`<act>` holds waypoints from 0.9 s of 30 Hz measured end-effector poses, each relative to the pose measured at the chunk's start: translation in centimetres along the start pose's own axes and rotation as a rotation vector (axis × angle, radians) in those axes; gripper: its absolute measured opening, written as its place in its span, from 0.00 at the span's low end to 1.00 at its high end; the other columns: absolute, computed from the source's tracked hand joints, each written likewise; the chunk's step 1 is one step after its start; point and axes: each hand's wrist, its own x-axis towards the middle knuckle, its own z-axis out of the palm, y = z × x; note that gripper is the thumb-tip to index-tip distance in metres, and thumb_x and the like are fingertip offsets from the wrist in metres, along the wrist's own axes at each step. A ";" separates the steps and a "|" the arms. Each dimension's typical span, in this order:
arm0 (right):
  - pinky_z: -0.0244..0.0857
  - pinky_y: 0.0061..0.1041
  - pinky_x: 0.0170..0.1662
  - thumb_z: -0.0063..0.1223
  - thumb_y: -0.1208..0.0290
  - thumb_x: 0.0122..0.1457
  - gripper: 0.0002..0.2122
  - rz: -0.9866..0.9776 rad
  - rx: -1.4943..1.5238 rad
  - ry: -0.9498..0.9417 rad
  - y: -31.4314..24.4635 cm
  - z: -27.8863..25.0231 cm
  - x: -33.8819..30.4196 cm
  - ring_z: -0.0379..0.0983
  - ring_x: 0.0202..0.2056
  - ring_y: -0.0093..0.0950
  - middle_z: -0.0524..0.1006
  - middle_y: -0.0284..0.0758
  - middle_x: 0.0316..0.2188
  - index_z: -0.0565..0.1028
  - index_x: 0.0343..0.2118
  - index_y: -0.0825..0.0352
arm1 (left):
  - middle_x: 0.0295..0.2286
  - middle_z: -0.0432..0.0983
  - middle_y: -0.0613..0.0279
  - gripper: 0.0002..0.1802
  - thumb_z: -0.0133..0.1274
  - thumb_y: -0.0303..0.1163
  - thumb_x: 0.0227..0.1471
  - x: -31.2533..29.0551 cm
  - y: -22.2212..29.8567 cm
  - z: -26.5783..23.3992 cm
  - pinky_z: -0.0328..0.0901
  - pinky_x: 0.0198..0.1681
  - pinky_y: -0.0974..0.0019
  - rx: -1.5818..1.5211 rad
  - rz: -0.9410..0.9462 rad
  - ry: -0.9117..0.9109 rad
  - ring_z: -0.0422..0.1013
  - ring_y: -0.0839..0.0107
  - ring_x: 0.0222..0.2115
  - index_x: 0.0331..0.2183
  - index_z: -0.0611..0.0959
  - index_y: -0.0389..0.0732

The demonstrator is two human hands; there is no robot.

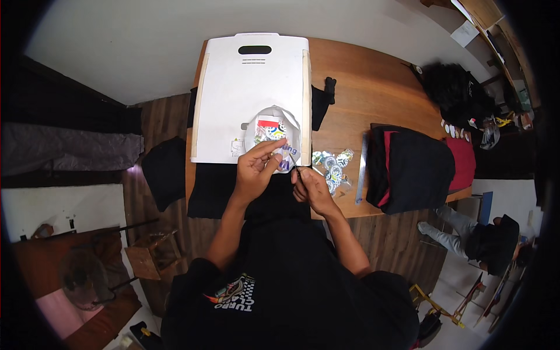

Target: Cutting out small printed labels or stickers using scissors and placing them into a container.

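Note:
A curled white sheet [296, 129] with colourful printed designs and purple lettering lies over the near right part of a white board [251, 87]. My left hand [254, 174] pinches the near part of this sheet between thumb and fingers. To its right, my right hand [313, 189] is closed around the dark handles of what look like small scissors [295, 167], their thin blade at the sheet's near right edge. Just beyond my right hand, several cut-out printed pieces [333, 169] lie in a loose heap on the wooden table.
A ruler [361, 169] lies beside folded black and red cloth [408, 169] on the wooden table [364, 81]. Black fabric [219, 189] extends from under the board. A dark bag-like bundle [449, 84] sits at the far right. Another person [493, 242] is at the right; a fan [86, 277] stands lower left.

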 end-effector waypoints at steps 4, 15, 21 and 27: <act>0.44 0.19 0.20 0.33 0.54 0.72 0.20 0.016 0.000 0.001 0.0 -0.1 0.0 0.46 0.14 0.15 0.54 0.24 0.13 0.67 0.35 0.68 | 0.43 0.74 0.59 0.19 0.51 0.15 0.57 0.0 0.3 0.0 0.67 0.37 0.77 0.016 -0.010 -0.011 0.71 0.81 0.35 0.51 0.78 0.30; 0.44 0.19 0.20 0.33 0.54 0.72 0.20 0.010 -0.009 -0.025 0.2 -0.5 -0.1 0.46 0.14 0.15 0.54 0.23 0.13 0.68 0.35 0.68 | 0.42 0.74 0.58 0.18 0.50 0.15 0.58 0.0 0.6 0.1 0.67 0.34 0.77 0.015 -0.041 -0.016 0.70 0.82 0.32 0.51 0.79 0.29; 0.43 0.18 0.19 0.33 0.53 0.72 0.20 0.004 -0.014 -0.031 -1.0 0.2 -0.1 0.45 0.14 0.15 0.53 0.23 0.13 0.67 0.35 0.67 | 0.42 0.76 0.56 0.18 0.51 0.16 0.56 0.1 0.6 0.3 0.68 0.32 0.78 0.017 -0.032 0.000 0.71 0.82 0.31 0.50 0.79 0.29; 0.43 0.18 0.19 0.33 0.53 0.72 0.20 0.011 -0.029 -0.012 -0.5 0.0 -0.2 0.45 0.14 0.14 0.53 0.23 0.13 0.67 0.35 0.68 | 0.43 0.74 0.58 0.19 0.50 0.16 0.58 0.0 0.5 0.1 0.67 0.34 0.77 0.008 -0.040 -0.022 0.70 0.81 0.33 0.51 0.78 0.29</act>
